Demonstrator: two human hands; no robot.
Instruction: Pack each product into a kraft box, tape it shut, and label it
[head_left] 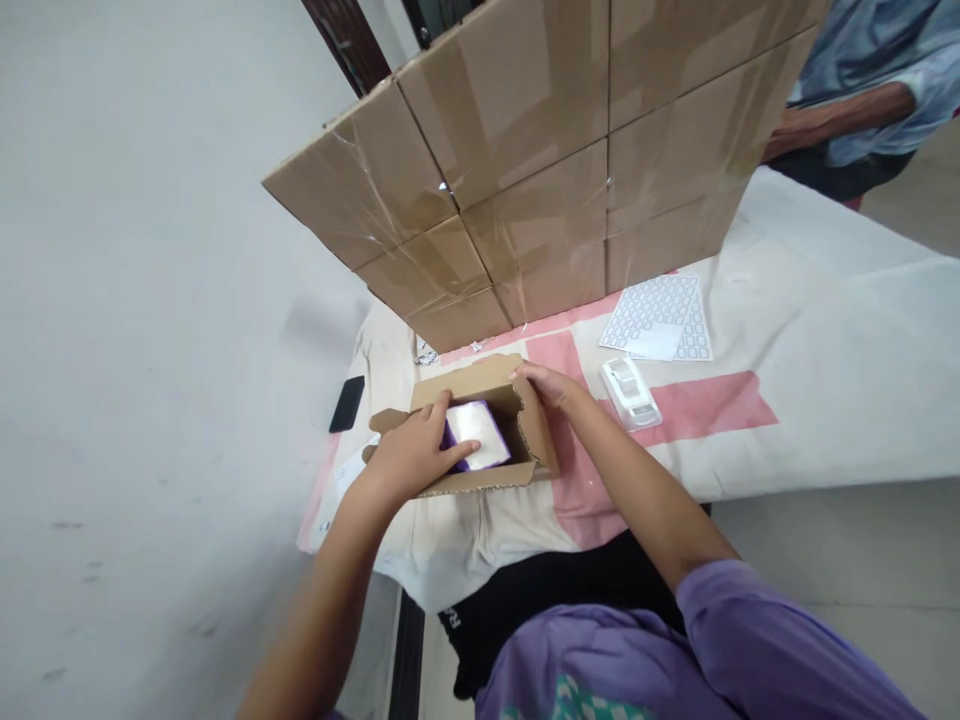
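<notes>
An open cardboard box (pixel 541 435) lies in front of me, its flaps standing outward. Inside it, toward the left, is a small white box with purple edges (pixel 480 432). My left hand (pixel 420 445) grips this small box, the thumb across its white face and the fingers at its left side, partly hidden. At the far right corner of the cardboard box, my right hand (pixel 546 382) holds its edge with the fingers curled over the wall.
A stack of taped cardboard boxes (pixel 540 190) rises behind. To the right are a white tape dispenser (pixel 630 393) and printed label sheets (pixel 664 315). A black phone (pixel 346 404) lies by the left wall. A person's arm (pixel 840 120) shows at the upper right.
</notes>
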